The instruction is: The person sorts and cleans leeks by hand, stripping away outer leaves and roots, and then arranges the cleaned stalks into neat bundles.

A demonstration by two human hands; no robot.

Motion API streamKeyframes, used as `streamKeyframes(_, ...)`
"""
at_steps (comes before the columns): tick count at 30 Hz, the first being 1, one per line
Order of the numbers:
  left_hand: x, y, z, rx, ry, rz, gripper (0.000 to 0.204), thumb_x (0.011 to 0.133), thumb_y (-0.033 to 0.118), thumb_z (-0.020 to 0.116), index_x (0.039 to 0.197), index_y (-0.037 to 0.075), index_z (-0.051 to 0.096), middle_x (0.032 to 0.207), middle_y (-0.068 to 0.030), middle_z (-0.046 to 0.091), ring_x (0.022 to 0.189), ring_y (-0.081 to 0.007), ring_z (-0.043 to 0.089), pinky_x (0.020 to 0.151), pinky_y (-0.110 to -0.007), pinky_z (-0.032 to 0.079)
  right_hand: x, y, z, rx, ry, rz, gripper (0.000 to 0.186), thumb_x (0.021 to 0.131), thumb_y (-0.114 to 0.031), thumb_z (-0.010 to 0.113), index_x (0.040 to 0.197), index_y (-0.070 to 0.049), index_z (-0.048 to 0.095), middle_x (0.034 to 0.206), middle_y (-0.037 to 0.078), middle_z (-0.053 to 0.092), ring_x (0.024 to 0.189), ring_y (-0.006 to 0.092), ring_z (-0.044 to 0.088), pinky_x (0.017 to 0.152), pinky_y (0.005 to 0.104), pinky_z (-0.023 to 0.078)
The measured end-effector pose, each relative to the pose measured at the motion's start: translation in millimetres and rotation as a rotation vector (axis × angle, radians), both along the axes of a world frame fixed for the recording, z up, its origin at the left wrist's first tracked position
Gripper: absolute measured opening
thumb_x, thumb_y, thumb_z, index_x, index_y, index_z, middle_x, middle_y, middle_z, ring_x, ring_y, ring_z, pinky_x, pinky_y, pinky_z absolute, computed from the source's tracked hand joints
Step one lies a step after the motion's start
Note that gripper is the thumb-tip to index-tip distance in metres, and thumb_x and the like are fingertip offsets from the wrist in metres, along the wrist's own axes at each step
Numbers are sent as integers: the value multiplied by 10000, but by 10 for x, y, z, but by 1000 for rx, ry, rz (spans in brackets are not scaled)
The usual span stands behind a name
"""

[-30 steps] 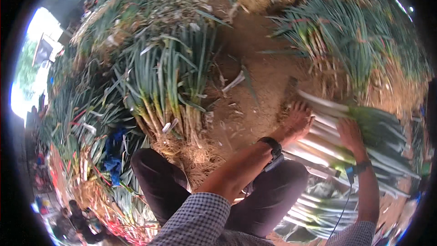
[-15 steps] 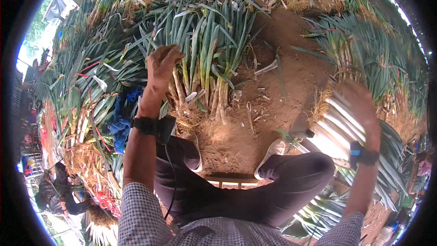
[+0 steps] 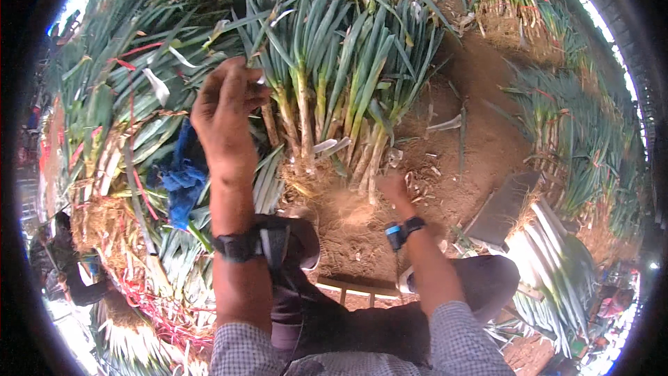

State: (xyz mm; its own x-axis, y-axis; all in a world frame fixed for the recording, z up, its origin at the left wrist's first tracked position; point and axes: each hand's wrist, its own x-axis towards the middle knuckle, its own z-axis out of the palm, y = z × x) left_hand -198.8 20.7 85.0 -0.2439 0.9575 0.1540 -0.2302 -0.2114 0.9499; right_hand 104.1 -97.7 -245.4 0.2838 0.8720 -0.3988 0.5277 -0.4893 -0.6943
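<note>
In front of me stands a bunch of long green onions (image 3: 327,90), leaves pointing away and dirty roots toward me. My left hand (image 3: 226,108) is raised at the left side of this bunch. Its fingers are curled together, and a small whitish bit shows at the fingertips, too small to name. My right hand (image 3: 394,191) is low beside the root end of the bunch, its fingers smeared by motion. To the right of my knee lies a pile of peeled green onions (image 3: 546,244) with clean white stems.
A dark flat board (image 3: 502,210) lies beside the peeled pile. Blue cloth (image 3: 182,181) is at my left, near red ties (image 3: 163,313). More unpeeled green onions (image 3: 577,125) fill the right side. Leaf scraps litter the dirt floor (image 3: 480,146). Another person (image 3: 69,264) is at the far left.
My right hand has moved left from the peeled pile to the bunch's roots, leaving the peeled onions lying. My left hand stays by the bunch, fingers curled. The whole view has shifted.
</note>
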Motion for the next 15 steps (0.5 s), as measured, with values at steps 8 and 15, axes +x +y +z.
streamKeyframes(8,-49,32,-62,-20,-19,-75,221,963,189,606,1083,6,633,871,-65,681,685,-128,643,643,-257,527,-494,-213,-263,-279,-130,51,610,756,-456,727,1134,12,629,1102,246,661,1037,402,631,837,485,489)
streamKeyframes(15,383,16,51,26,-71,-222,213,957,176,612,1070,-2,645,886,-70,674,736,-118,631,657,-258,530,483,-362,632,96,-152,-200,296,893,-279,606,879,11,661,762,46,653,712,150,598,639,357,494)
